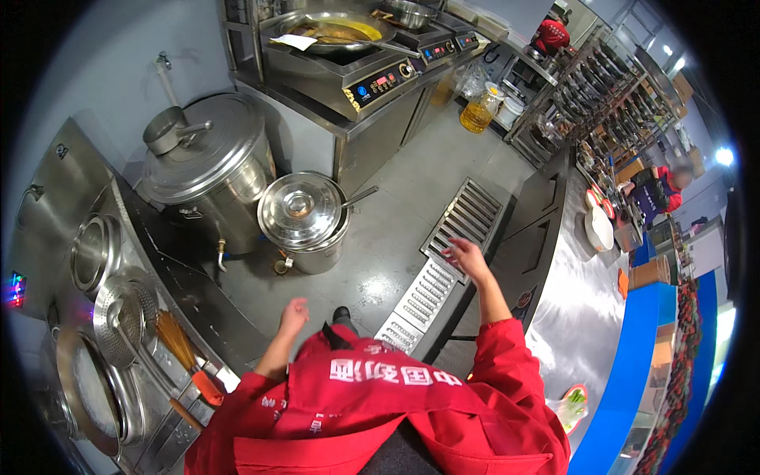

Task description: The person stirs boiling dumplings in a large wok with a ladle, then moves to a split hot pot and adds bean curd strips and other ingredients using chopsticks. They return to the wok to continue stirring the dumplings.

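Observation:
My left hand (pixel 293 317) hangs over the grey floor with loosely curled fingers and holds nothing that I can see. Ahead of it stands a steel pot (pixel 317 258) with a shiny steel lid (pixel 300 211) and a handle jutting from its rim. My right hand (pixel 466 259) is held out above the metal floor grate (pixel 469 217), its fingers slightly apart, with nothing visible in it. Behind the lidded pot is a tall stockpot (pixel 237 205), a saucepan (pixel 163 133) resting on its lid. I wear a red apron (pixel 386 386) with white writing.
An induction range (pixel 380 89) with a large wok (pixel 332 29) stands ahead. Left, a counter holds strainers (pixel 119 320) and a bamboo brush (pixel 175 341). A steel worktop (pixel 570 279) runs along the right; a co-worker (pixel 653 193) stands beyond it, another person (pixel 552 35) farther back.

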A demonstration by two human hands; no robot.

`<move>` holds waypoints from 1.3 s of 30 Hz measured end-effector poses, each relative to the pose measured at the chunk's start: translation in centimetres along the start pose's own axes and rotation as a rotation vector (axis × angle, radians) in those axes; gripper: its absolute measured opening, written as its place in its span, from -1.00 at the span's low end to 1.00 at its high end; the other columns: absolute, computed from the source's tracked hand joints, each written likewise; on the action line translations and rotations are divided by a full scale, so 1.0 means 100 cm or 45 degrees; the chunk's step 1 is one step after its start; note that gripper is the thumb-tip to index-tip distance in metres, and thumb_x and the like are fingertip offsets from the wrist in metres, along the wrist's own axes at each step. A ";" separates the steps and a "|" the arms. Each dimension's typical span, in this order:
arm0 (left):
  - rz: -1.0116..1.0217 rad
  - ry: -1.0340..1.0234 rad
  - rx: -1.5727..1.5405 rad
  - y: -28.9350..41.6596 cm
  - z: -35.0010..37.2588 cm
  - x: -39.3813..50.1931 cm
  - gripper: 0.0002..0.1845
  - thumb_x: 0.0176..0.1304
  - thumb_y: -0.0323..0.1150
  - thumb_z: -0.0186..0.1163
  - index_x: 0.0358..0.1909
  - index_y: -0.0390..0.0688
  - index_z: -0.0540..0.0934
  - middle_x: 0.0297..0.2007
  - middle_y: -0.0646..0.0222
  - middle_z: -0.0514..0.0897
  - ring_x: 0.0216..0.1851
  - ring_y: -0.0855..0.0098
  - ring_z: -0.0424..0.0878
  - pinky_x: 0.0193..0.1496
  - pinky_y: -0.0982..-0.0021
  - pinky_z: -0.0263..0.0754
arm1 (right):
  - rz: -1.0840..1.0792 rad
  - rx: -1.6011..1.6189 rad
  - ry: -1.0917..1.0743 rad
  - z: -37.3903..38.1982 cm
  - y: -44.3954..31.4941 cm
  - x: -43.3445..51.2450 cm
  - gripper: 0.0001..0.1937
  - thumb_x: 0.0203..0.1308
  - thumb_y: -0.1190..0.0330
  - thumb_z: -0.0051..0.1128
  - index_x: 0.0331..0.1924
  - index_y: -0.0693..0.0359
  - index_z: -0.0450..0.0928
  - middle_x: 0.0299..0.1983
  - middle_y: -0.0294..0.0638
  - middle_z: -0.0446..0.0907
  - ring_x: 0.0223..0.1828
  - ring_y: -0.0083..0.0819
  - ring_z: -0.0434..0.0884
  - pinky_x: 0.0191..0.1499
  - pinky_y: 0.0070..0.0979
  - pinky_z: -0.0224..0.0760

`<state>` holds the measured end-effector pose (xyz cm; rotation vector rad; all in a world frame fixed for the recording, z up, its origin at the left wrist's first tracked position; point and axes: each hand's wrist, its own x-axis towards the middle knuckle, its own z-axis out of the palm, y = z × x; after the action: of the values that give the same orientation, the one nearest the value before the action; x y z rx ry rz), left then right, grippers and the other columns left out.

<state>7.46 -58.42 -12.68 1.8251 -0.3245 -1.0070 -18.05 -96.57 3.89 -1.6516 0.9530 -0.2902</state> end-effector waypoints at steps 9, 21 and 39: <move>0.286 -0.125 -0.135 0.220 0.087 0.151 -0.75 0.18 -0.50 0.03 -0.07 -0.22 0.44 -0.36 0.33 0.55 -0.44 0.54 0.51 -0.37 0.53 0.42 | -0.385 -0.133 0.177 -0.128 -0.194 0.214 -0.67 0.22 0.24 -0.02 -0.03 0.28 0.48 -0.35 -0.28 0.61 -0.45 -0.59 0.52 -0.45 -0.63 0.36; 0.561 0.215 -0.436 0.386 0.205 0.255 -0.66 0.18 -0.40 0.11 0.02 -0.15 0.38 -0.30 0.40 0.58 -0.30 0.55 0.52 -0.26 0.53 0.45 | -1.110 -1.326 -0.400 -0.022 -0.366 0.467 -0.36 -0.07 0.07 0.17 0.02 0.42 0.34 -0.05 0.18 0.48 -0.02 -0.02 0.50 0.01 -0.24 0.36; 0.597 0.545 -0.759 0.451 0.175 0.352 -0.75 0.21 -0.45 -0.02 -0.06 -0.23 0.39 -0.28 0.37 0.53 -0.33 0.53 0.49 -0.25 0.49 0.40 | -0.566 -0.589 -1.005 -0.090 -0.426 0.503 -0.37 -0.07 0.59 -0.25 0.24 0.37 0.14 -0.41 -0.24 0.47 -0.81 -0.69 0.23 -0.80 -0.70 0.03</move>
<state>25.47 -112.50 5.54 1.2839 -0.1507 -0.3170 26.71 -137.84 30.67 -2.1427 0.0413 0.3098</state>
